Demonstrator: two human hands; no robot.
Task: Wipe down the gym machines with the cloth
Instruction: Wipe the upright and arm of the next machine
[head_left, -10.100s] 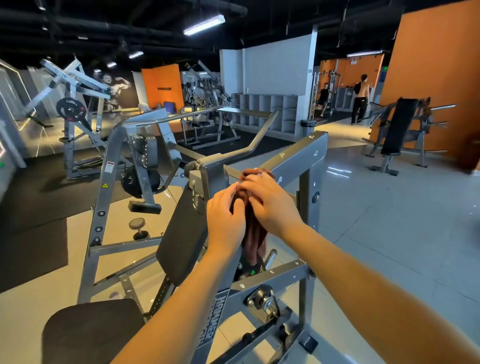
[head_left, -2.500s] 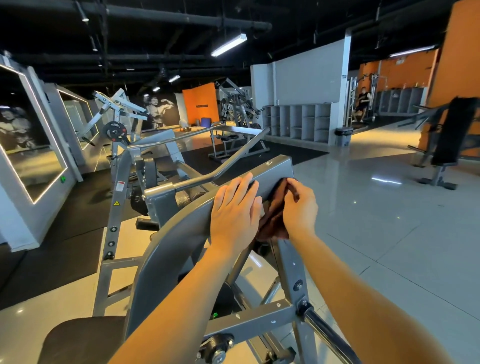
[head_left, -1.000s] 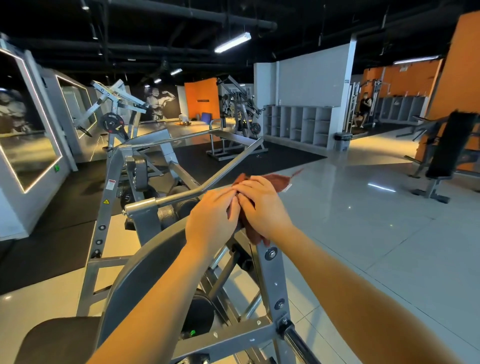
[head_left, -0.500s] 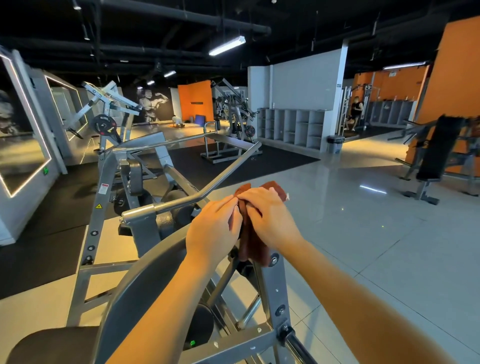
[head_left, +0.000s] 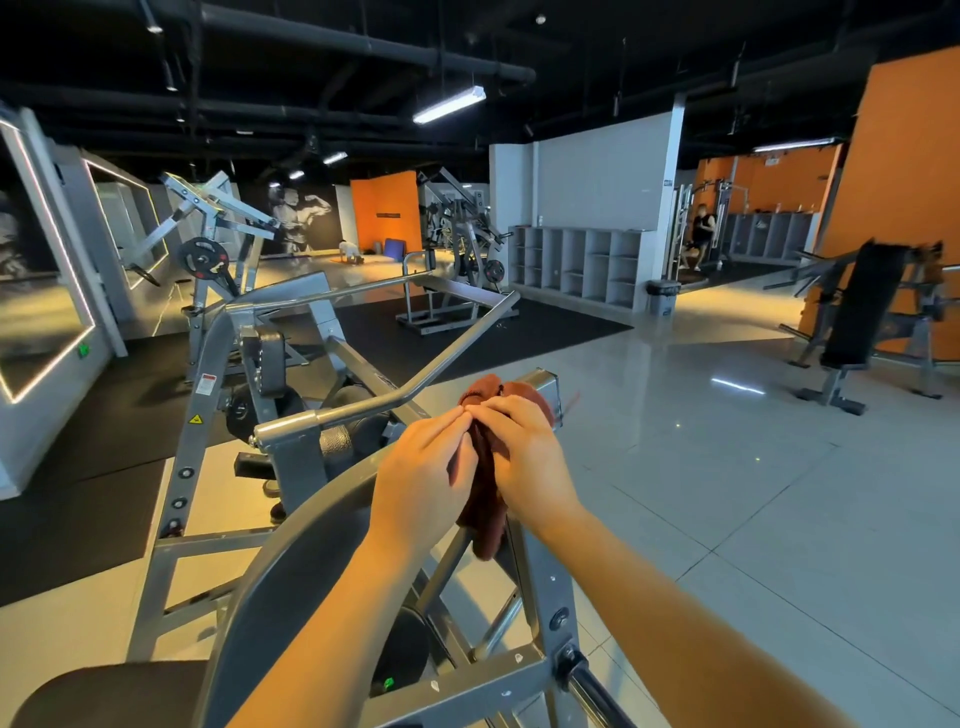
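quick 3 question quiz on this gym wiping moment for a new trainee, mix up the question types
1. Multiple choice: of the left hand and the right hand, which holds the reddish-brown cloth? A) left only B) right only C) both
2. True or false: the cloth lies spread flat on the black seat pad.
3. Fill in: the hands are at the top end of the machine's curved ___ frame arm (give its colour).

Key: 1 C; 2 false, it hangs bunched between the hands; 3 grey.
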